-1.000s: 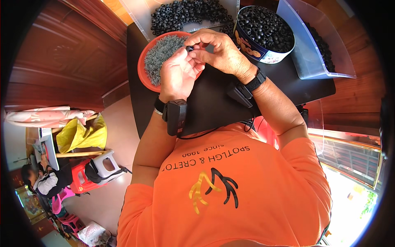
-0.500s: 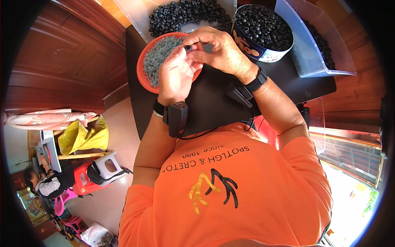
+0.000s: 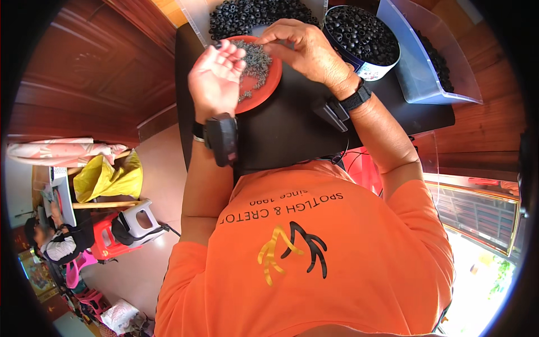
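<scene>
My left hand (image 3: 216, 78) is turned palm up over the left side of an orange-red bowl (image 3: 270, 84). Its thumb and forefinger pinch a small round black cap (image 3: 218, 45). Inside the bowl lie many small grey metal pieces (image 3: 258, 64). My right hand (image 3: 300, 53) hangs above the bowl's right rim, thumb and forefinger brought together. Blur at those fingertips hides what they may hold.
Behind the bowl, a clear plastic box (image 3: 196, 25) holds many black caps. A round tin (image 3: 373, 73) of black caps stands to the right, beside a clear bluish bin (image 3: 418, 90). All rest on a dark table (image 3: 275, 137). A person (image 3: 56, 247) sits far left.
My hands have come apart: the left moved left with the black cap, while the right shifted slightly up over the bowl's edge. Earlier both held the cap together.
</scene>
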Demonstrator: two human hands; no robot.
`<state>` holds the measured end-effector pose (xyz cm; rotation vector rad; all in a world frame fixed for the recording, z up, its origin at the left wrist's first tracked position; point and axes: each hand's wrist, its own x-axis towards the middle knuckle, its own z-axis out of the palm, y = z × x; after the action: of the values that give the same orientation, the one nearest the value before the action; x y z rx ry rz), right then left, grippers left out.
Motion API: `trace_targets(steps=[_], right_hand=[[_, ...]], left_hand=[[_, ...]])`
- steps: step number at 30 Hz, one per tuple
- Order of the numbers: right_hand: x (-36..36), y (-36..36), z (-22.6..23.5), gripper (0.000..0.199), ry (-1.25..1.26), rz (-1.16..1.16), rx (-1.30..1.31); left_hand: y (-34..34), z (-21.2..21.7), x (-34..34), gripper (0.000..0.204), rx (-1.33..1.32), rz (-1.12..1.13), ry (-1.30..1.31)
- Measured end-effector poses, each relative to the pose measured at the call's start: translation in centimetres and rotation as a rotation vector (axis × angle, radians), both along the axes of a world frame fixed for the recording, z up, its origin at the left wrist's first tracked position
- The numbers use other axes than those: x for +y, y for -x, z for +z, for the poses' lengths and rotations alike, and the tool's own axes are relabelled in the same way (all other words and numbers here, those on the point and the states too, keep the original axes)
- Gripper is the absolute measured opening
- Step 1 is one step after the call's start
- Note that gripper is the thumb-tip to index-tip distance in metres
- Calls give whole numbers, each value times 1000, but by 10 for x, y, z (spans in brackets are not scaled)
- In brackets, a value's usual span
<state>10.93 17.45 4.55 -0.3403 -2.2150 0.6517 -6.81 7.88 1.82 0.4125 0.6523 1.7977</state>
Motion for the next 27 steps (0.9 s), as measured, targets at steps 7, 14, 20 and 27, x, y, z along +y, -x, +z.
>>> trace_targets(steps=[7, 14, 20, 27], right_hand=[[7, 15, -7, 13, -166, 20, -292], [-12, 34, -8, 13, -59, 142, -550], [-7, 43, -24, 8, -369, -71, -635], [-10, 52, -28, 11, -474, -85, -606]], left_hand=[[11, 27, -17, 27, -13, 97, -30], [6, 19, -42, 23, -56, 66, -42], [12, 11, -53, 24, -76, 55, -53], [12, 7, -60, 24, -85, 98, -28]])
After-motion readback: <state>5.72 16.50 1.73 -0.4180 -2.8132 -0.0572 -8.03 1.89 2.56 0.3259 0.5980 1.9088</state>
